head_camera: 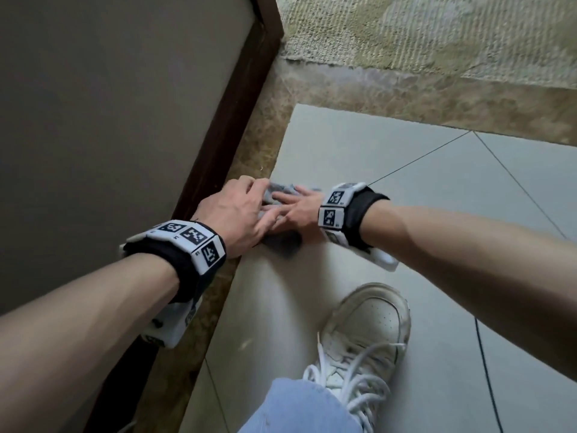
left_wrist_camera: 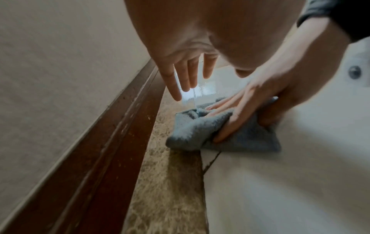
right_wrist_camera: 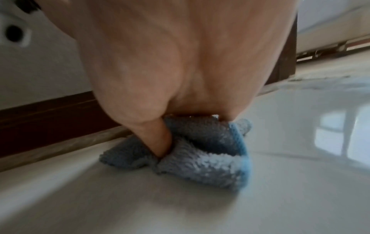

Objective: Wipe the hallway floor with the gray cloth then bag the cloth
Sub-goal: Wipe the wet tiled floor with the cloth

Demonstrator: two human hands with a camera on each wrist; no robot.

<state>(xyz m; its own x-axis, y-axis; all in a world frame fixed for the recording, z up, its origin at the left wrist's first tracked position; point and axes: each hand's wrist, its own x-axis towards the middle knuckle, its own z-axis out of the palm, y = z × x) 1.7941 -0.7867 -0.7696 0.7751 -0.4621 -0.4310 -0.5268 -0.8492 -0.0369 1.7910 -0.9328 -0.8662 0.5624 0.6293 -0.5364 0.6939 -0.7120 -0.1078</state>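
Note:
A gray fluffy cloth [head_camera: 281,243] with a light blue hem lies bunched on the pale floor tile [head_camera: 390,170], at the edge of the brown speckled border strip [head_camera: 259,145]. My right hand [head_camera: 299,210] lies on the cloth [left_wrist_camera: 192,131] with straight fingers [left_wrist_camera: 230,120] pressing it down. In the right wrist view the thumb [right_wrist_camera: 160,142] digs into a fold of the cloth [right_wrist_camera: 210,163]. My left hand [head_camera: 240,210] hovers over the cloth's wall-side end. Its fingers [left_wrist_camera: 188,79] point down, spread and straight, holding nothing. No bag is in view.
A dark wooden baseboard [head_camera: 224,126] and beige wall [head_camera: 109,120] run along the left. A rough greenish mat [head_camera: 437,32] lies beyond the border strip. My white sneaker [head_camera: 365,332] and blue trouser leg [head_camera: 299,407] are near the bottom, with a thin black cable [head_camera: 487,370] on the right.

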